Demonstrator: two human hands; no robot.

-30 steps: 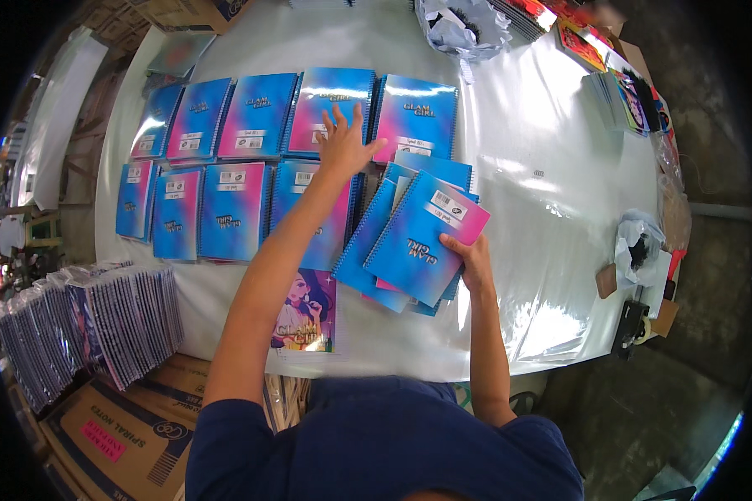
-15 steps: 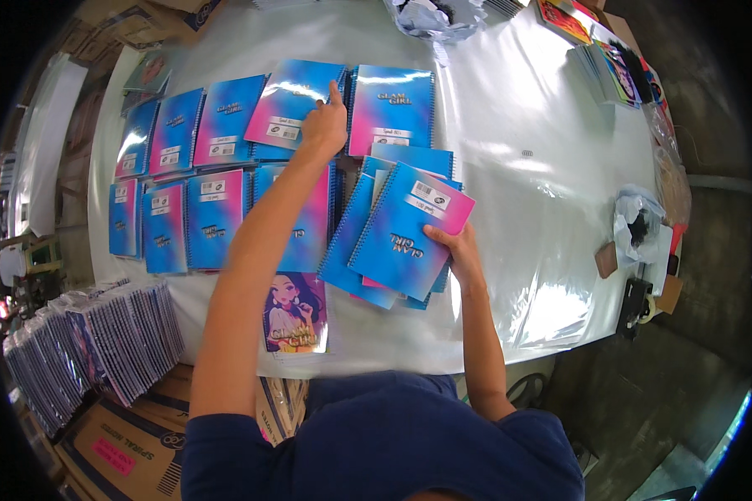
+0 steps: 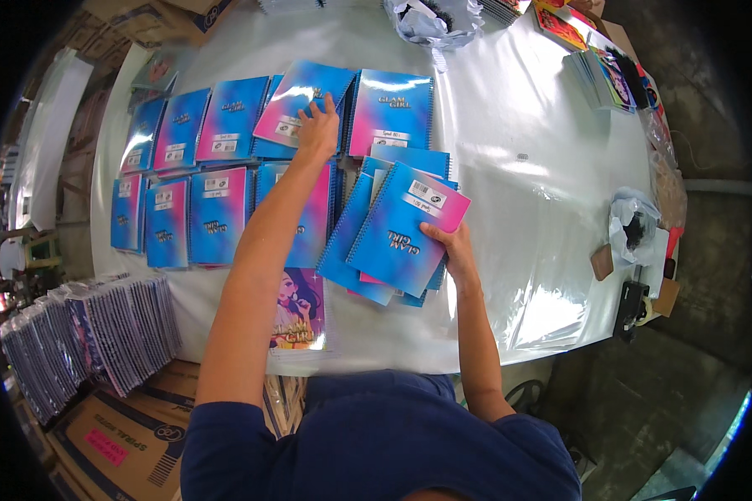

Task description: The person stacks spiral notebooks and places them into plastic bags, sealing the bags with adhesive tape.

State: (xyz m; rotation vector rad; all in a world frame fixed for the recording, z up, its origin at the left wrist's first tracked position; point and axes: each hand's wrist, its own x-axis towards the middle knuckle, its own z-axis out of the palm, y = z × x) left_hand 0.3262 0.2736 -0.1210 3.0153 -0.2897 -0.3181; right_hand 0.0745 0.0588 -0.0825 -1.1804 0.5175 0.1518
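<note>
Head view: left hand [image 3: 317, 129] is pressing flat on a tilted blue-pink notebook [image 3: 301, 104] in the far row; right hand [image 3: 453, 248] is gripping the fanned stack [image 3: 397, 230], which is risking sliding apart on the glossy worktop [image 3: 543, 167].

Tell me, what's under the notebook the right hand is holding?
Under the top notebook in the right hand more blue-pink notebooks fan out. Their covers are mostly hidden, so I can't count them.

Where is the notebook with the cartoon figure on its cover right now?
In the head view, the cartoon-cover notebook lies flat at the table's near edge, under the left forearm, below the rows of blue-pink notebooks and left of the right hand's fanned stack.
</note>
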